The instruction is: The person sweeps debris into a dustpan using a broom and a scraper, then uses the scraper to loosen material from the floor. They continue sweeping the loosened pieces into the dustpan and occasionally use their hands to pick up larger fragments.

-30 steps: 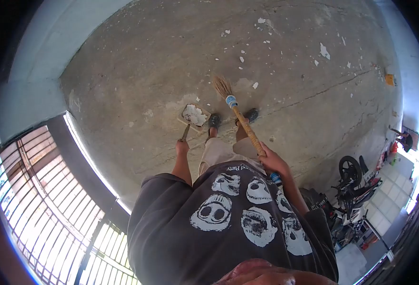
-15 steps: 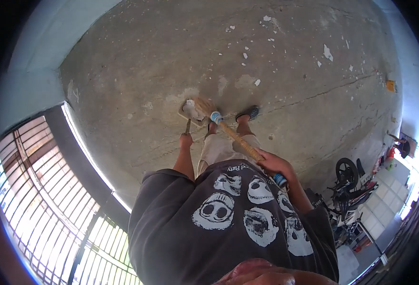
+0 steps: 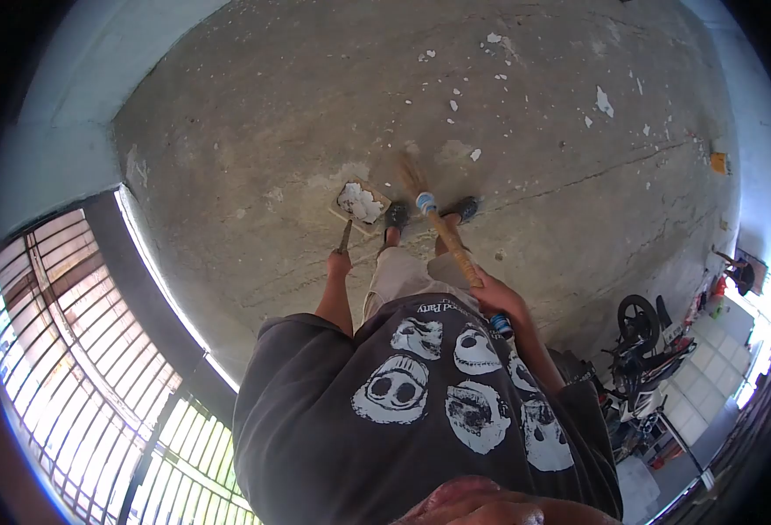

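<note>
My left hand (image 3: pixel 339 263) is closed around the stick handle of a dustpan (image 3: pixel 377 189) that sits on the concrete floor. White paint flakes (image 3: pixel 359 202) are heaped in the pan. My right hand (image 3: pixel 495 294) grips a broom (image 3: pixel 452 242) by the upper part of its handle, with the blue end showing below the hand. The broom's bristles are near the floor, to the right of the pan and beyond my feet, and look slightly blurred. Both feet wear dark clogs (image 3: pixel 466 208).
White flakes (image 3: pixel 604 101) lie scattered over the far and right floor. A motorcycle (image 3: pixel 643 350) stands at the right. Barred windows or gates (image 3: pixel 79 324) run along the left. A small yellow object (image 3: pixel 718 162) rests by the right wall.
The broom has swung from over the dustpan to its right, so the flakes inside now show fully. My right hand moved slightly left; my left hand and the pan stayed nearly in place.
</note>
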The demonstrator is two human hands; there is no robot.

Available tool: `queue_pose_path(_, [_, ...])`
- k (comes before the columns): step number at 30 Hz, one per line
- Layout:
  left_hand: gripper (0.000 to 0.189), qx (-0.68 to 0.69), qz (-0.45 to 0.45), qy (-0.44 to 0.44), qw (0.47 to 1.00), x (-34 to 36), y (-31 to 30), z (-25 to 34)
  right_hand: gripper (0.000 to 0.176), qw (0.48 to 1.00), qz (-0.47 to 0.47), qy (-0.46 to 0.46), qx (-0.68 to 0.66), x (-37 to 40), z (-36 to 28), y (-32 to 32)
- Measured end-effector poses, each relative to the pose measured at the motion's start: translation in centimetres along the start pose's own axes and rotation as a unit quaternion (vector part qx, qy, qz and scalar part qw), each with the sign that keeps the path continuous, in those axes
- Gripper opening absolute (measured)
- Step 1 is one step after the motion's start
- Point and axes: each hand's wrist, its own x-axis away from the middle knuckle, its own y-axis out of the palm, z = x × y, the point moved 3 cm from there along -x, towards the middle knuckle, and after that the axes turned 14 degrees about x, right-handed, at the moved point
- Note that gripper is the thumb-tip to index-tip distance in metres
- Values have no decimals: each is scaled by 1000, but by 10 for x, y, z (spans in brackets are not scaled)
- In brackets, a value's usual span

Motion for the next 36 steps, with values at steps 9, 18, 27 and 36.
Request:
queue_pose_path(9, [32,13,-22,-7,1000,27,4,50,65,971,-179,10,-158,52,-44,-28])
queue_pose_path(18, [37,-216,-51,118,968,-12,8,6,66,981,-55,87,-167,102,-47,-57])
queue_pose_path(27, [37,-112,82,-3,990,68,-35,73,68,982,-6,138,-132,91,-30,-58])
queue_pose_path(36, [36,-110,64,21,992,83,-24,82,63,988,-67,-93,98,43,-54,-13])
